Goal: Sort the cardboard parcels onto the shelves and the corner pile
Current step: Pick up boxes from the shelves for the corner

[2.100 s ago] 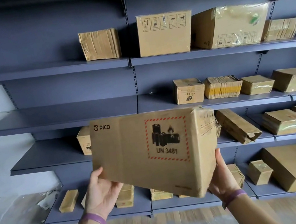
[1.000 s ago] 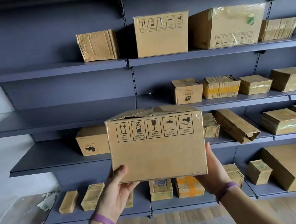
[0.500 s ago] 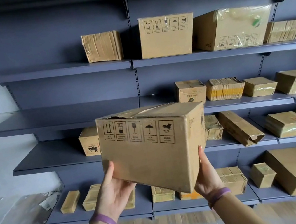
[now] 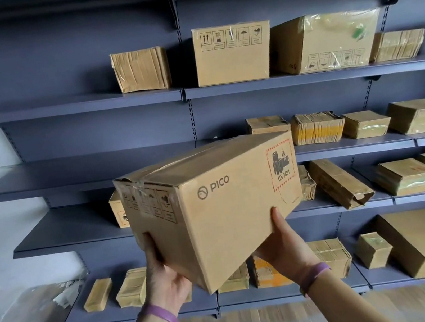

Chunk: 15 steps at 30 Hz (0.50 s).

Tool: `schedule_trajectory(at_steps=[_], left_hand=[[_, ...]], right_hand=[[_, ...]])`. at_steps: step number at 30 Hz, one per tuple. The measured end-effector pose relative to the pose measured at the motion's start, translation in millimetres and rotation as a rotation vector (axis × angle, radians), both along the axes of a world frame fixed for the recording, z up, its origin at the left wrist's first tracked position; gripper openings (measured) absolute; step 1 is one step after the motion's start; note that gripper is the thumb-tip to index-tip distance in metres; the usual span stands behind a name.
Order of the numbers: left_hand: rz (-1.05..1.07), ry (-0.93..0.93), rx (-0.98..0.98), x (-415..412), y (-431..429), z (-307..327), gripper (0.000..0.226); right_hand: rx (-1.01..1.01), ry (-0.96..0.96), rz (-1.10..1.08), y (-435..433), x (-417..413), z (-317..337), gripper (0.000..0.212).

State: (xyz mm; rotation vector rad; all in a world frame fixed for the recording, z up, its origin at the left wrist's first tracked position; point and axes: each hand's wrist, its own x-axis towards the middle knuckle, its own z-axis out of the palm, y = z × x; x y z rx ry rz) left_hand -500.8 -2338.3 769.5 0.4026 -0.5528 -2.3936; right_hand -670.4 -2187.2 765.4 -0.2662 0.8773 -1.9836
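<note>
Before the grey shelving (image 4: 83, 178), left hand (image 4: 165, 276) and right hand (image 4: 289, 249) grip a tilted cardboard box (image 4: 222, 215) from beneath; print reads "PICO", "UN 3481"

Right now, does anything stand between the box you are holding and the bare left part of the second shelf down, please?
Nothing visible does. The left hand and right hand hold the box in open air before the shelf, whose left stretch shows no parcels.

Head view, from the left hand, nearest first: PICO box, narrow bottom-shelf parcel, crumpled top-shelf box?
1. PICO box: held in the left hand.
2. Narrow parcel: bottom shelf, left end.
3. Crumpled box: top shelf, far above.
</note>
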Motion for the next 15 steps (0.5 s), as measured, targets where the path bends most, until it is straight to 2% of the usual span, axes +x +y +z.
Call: schedule_trajectory(at_steps=[3, 5, 8, 10, 11, 13, 15], left_hand=[[0.003, -0.051, -0.079, 9.7, -8.2, -2.9, 0.062], [-0.002, -0.09, -0.058, 14.1, -14.0, -6.2, 0.066], [-0.137, -0.014, 0.02, 18.0, -12.3, -4.0, 0.065], [-0.125, 0.018, 0.015, 18.5, -8.7, 0.3, 0.055], [-0.093, 0.002, 0.004, 17.3, -8.6, 1.4, 0.057], [-0.112, 0.105, 0.019, 13.8, -10.2, 0.0, 0.062], [-0.08, 0.131, 0.057, 14.2, -10.2, -5.1, 0.07]], right_hand=[[0.006, 0.084, -0.086, 10.3, -15.8, 5.0, 0.065], [-0.026, 0.029, -0.113, 13.8, -21.0, 5.0, 0.074], [-0.123, -0.08, -0.178, 14.7, -20.9, 0.8, 0.068], [-0.138, -0.033, -0.228, 12.1, -16.6, 1.2, 0.057], [-0.138, -0.01, -0.254, 10.5, -15.6, -0.8, 0.054], [-0.121, 0.027, -0.313, 7.0, -11.4, -2.2, 0.058], [-0.106, 0.05, -0.372, 3.2, -8.7, -1.6, 0.065]])
